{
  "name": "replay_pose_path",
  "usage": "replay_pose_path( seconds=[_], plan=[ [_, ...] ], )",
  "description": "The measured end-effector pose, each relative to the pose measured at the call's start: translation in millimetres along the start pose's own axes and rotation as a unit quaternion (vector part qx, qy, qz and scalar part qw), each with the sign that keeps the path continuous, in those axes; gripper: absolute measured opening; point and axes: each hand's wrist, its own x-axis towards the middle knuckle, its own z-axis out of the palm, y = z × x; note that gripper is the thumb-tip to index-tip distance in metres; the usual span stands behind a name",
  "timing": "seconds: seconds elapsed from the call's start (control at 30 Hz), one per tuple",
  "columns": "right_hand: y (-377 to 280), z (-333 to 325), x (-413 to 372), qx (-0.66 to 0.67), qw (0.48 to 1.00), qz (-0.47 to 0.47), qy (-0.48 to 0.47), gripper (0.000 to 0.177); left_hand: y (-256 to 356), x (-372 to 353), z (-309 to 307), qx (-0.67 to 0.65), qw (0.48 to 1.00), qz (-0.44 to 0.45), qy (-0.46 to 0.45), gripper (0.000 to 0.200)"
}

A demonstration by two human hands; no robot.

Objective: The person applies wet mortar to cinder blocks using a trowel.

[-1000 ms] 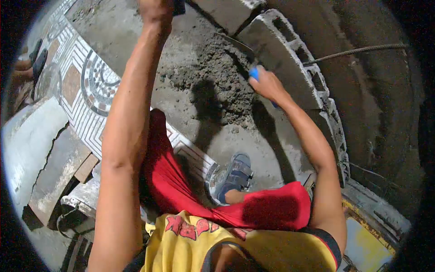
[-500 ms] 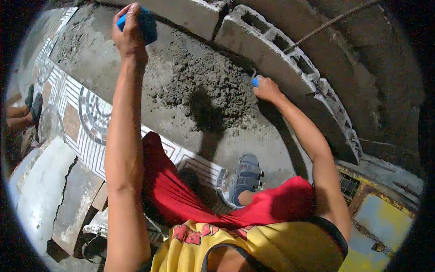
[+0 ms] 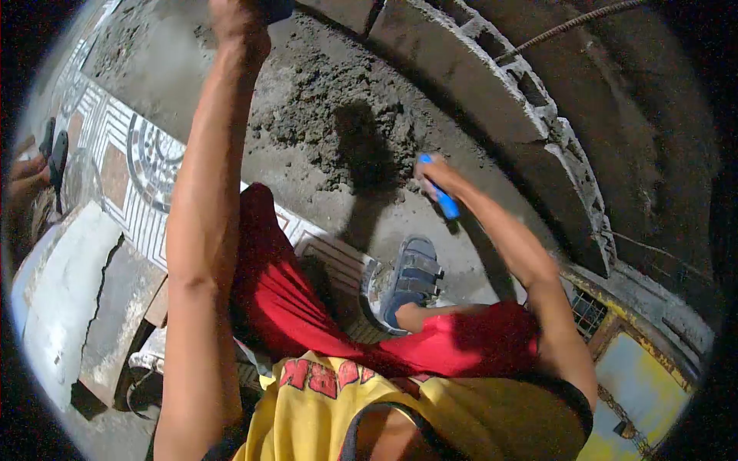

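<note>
At the top edge, my left hand (image 3: pixel 240 19) is partly cut off by the frame and closed on a blue plastering float (image 3: pixel 278 9), of which only a dark corner shows. My right hand (image 3: pixel 434 173) grips the blue handle of a trowel (image 3: pixel 447 203) at the lower right edge of a heap of wet grey mortar (image 3: pixel 307 115). The trowel's blade cannot be made out. Shadow falls across the middle of the heap.
A curved wall of hollow concrete blocks (image 3: pixel 492 100) runs along the right, with a rebar rod (image 3: pixel 576 29) above it. Patterned tiles (image 3: pixel 146 161) border the left. Cracked slabs (image 3: pixel 77 300) lie lower left, near another person's foot (image 3: pixel 55 161). A yellow rusty metal panel (image 3: pixel 646 369) stands lower right.
My right hand has come down and slightly left, away from the block wall, and the trowel handle has turned into view. My left hand has moved up and right, partly out of frame.
</note>
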Motion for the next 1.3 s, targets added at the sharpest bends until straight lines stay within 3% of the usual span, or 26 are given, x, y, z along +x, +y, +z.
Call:
replay_pose_path(
  seconds=[0.13, 0.17, 0.2, 0.23, 0.27, 0.33, 0.37, 0.4, 0.47, 0.57, 0.6, 0.67, 0.77, 0.83, 0.87, 0.93, 1.0, 1.07, 1.1, 1.13, 1.17, 1.3],
  plan=[
    [-54.4, -7.0, -0.3, 0.063, 0.997, 0.021, -0.038, 0.017, -12.0, 12.5, 5.2, -0.034, 0.998, 0.052, -0.019, 0.033],
    [-53.0, -17.1, -0.8, 0.060, 0.997, -0.012, -0.056, 0.018, -8.0, 8.1, 3.6, -0.022, 0.999, 0.045, -0.018, 0.033],
    [-60.6, -23.2, -9.2, -0.004, 0.998, -0.033, -0.044, 0.018, -5.6, 5.4, 4.1, -0.010, 0.999, 0.036, -0.017, 0.032],
    [-66.1, -17.3, -15.0, -0.160, 0.976, -0.124, 0.077, 0.020, -7.7, 8.0, 1.9, -0.015, 0.999, 0.028, -0.009, 0.032],
    [-66.8, -7.7, -18.5, -0.310, 0.907, -0.206, 0.195, 0.023, -9.5, 8.0, -0.4, -0.012, 1.000, 0.021, -0.013, 0.032],
    [-41.2, 11.0, -2.7, -0.359, 0.862, -0.256, 0.250, 0.035, -9.3, 8.0, 4.6, -0.017, 1.000, -0.007, 0.013, 0.032],
    [-17.4, 11.4, 23.1, -0.450, 0.837, -0.202, 0.238, 0.042, -7.4, 5.7, 11.7, 0.004, 0.999, -0.002, 0.041, 0.032],
    [-16.2, 15.6, 10.9, -0.485, 0.825, -0.175, 0.232, 0.039, -14.4, 13.1, 5.3, -0.002, 0.999, -0.001, 0.033, 0.032],
    [-1.5, 3.7, -13.8, -0.462, 0.853, -0.170, 0.171, 0.039, -35.8, 38.3, -18.3, -0.049, 0.998, 0.008, -0.045, 0.030],
    [-20.4, -28.9, -67.4, -0.457, 0.866, -0.103, 0.178, 0.037, -17.3, 20.1, -9.4, -0.017, 1.000, -0.002, -0.018, 0.028],
    [-19.8, -33.5, -61.6, -0.452, 0.868, -0.100, 0.182, 0.037, -17.5, 16.7, -6.9, -0.013, 1.000, -0.013, -0.012, 0.028],
    [-30.0, -52.9, -25.6, -0.448, 0.816, -0.205, 0.301, 0.034, -25.1, 15.9, 1.2, -0.007, 1.000, -0.015, -0.019, 0.029],
    [-44.4, -50.9, 32.7, -0.452, 0.809, -0.224, 0.303, 0.030, -30.5, 12.8, 9.0, 0.007, 0.999, -0.014, -0.031, 0.032],
    [-46.3, -38.7, 44.0, -0.501, 0.812, -0.226, 0.194, 0.026, -24.3, 12.1, 5.6, 0.004, 0.998, -0.002, -0.068, 0.032],
    [-39.2, -32.9, 26.9, -0.479, 0.826, -0.200, 0.220, 0.020, -22.1, 13.0, 2.8, -0.003, 0.996, 0.016, -0.093, 0.034],
    [-42.5, -33.1, -34.3, -0.445, 0.858, -0.182, 0.181, 0.023, -9.2, 8.8, -1.4, -0.021, 0.997, 0.011, -0.074, 0.034],
    [6.9, -57.3, -45.2, -0.419, 0.858, -0.232, 0.184, 0.029, -4.5, 11.8, -18.4, -0.041, 0.995, 0.012, -0.087, 0.033],
    [74.0, -95.4, -33.9, -0.480, 0.840, -0.164, 0.193, 0.023, -9.8, 19.7, -39.1, -0.047, 0.995, 0.000, -0.083, 0.035],
    [76.4, -85.5, -27.9, -0.480, 0.841, -0.167, 0.186, 0.023, -8.1, 24.0, -42.8, 0.029, 0.993, 0.045, -0.109, 0.037],
    [75.4, -79.8, -22.8, -0.364, 0.916, -0.093, 0.141, 0.021, -4.8, 28.3, -44.1, 0.100, 0.981, 0.094, -0.136, 0.040],
    [75.2, -76.6, -20.1, -0.238, 0.967, -0.014, 0.093, 0.022, -7.3, 24.8, -43.3, 0.006, 0.993, 0.052, -0.110, 0.038],
    [-21.8, -6.6, 12.5, 0.013, 0.999, -0.006, -0.029, 0.021, -4.2, 20.0, -16.2, -0.006, 0.999, 0.009, -0.050, 0.036]
  ],
)
